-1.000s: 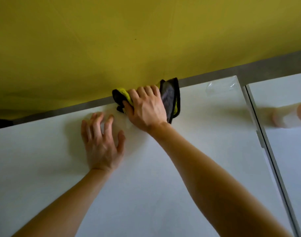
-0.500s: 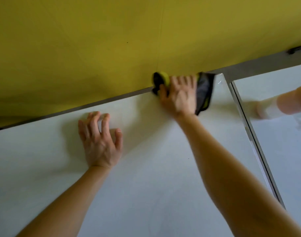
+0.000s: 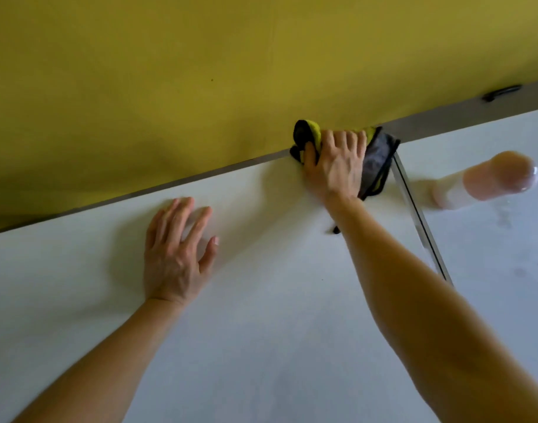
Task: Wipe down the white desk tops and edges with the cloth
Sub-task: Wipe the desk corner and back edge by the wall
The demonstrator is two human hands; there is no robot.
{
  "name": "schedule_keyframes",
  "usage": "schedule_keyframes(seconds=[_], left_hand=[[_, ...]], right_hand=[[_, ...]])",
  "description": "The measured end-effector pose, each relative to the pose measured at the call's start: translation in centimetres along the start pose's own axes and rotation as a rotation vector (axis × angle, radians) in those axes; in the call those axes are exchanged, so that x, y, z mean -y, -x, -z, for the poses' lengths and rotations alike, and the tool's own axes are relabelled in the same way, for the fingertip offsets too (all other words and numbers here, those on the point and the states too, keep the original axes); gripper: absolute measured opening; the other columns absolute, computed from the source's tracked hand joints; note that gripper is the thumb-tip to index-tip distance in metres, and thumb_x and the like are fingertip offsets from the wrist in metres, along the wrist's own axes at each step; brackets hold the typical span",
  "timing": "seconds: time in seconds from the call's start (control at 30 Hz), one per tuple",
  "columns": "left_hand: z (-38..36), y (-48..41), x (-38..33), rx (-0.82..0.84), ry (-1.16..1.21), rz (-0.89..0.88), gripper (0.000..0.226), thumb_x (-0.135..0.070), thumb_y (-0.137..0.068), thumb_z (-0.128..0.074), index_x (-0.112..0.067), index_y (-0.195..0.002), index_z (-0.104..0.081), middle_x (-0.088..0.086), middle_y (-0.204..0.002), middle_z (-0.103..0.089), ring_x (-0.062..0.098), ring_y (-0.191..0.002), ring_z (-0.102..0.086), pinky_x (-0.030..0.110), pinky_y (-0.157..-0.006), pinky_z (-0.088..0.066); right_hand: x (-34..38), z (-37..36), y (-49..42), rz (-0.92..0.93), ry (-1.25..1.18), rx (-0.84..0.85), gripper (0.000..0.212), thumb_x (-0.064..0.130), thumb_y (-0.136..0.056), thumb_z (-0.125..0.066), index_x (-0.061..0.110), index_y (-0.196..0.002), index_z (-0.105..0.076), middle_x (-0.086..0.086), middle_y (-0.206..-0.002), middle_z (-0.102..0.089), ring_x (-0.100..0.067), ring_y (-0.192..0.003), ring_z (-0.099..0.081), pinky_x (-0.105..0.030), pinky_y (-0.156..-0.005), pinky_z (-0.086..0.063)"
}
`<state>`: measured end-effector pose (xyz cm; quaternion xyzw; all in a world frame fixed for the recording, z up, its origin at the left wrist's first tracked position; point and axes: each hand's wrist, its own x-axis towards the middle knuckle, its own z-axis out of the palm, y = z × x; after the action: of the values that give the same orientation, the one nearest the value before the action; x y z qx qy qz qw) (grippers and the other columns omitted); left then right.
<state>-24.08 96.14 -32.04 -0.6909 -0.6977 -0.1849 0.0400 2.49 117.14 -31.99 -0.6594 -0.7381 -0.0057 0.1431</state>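
Observation:
A grey cloth with yellow and black edging lies at the back right corner of the white desk, against the yellow partition. My right hand presses flat on it with fingers stretched toward the partition; a yellow fold bunches up beside the thumb. My left hand rests palm down on the desk top, fingers spread, well left of the cloth and apart from it.
The yellow partition stands behind the desk over a grey strip. A narrow gap separates this desk from a second white desk on the right, where a blurred peach and white bottle stands. A black clip sits on the strip.
My right hand has slid the cloth to the right along the desk's back edge, up to the right corner. My left hand has stayed flat in about the same spot.

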Motion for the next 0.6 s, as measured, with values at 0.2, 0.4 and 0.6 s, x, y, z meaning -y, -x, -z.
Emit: schedule_keyframes(seconds=[0.2, 0.4, 0.6], left_hand=[[-0.1, 0.0, 0.0, -0.008, -0.006, 0.006, 0.049, -0.039, -0.108, -0.058, -0.016, -0.151, -0.065, 0.017, -0.163, -0.052, 0.038, -0.153, -0.047, 0.058, -0.124, -0.038], [-0.3, 0.0, 0.3, -0.027, 0.004, 0.016, 0.049, -0.039, -0.107, -0.061, -0.017, -0.15, -0.066, 0.016, -0.163, -0.052, 0.039, -0.152, -0.047, 0.057, -0.124, -0.038], [-0.4, 0.2, 0.3, -0.03, -0.005, 0.016, 0.05, -0.043, -0.106, -0.06, -0.019, -0.149, -0.066, 0.015, -0.162, -0.053, 0.04, -0.15, -0.049, 0.057, -0.123, -0.039]], right_hand=[[-0.3, 0.1, 0.3, 0.493, -0.181, 0.124, 0.049, 0.055, -0.109, -0.049, 0.018, -0.137, -0.066, -0.008, -0.12, -0.071, -0.035, -0.111, -0.061, -0.048, -0.106, -0.043], [-6.1, 0.0, -1.8, 0.158, -0.053, 0.054, 0.054, 0.06, -0.108, -0.046, 0.012, -0.126, -0.063, -0.015, -0.118, -0.067, -0.041, -0.121, -0.057, -0.053, -0.127, -0.029], [-4.1, -0.3, 0.5, 0.153, -0.069, 0.038, 0.055, 0.057, -0.111, -0.041, 0.017, -0.144, -0.058, -0.007, -0.139, -0.06, -0.033, -0.144, -0.047, -0.057, -0.133, -0.016]])
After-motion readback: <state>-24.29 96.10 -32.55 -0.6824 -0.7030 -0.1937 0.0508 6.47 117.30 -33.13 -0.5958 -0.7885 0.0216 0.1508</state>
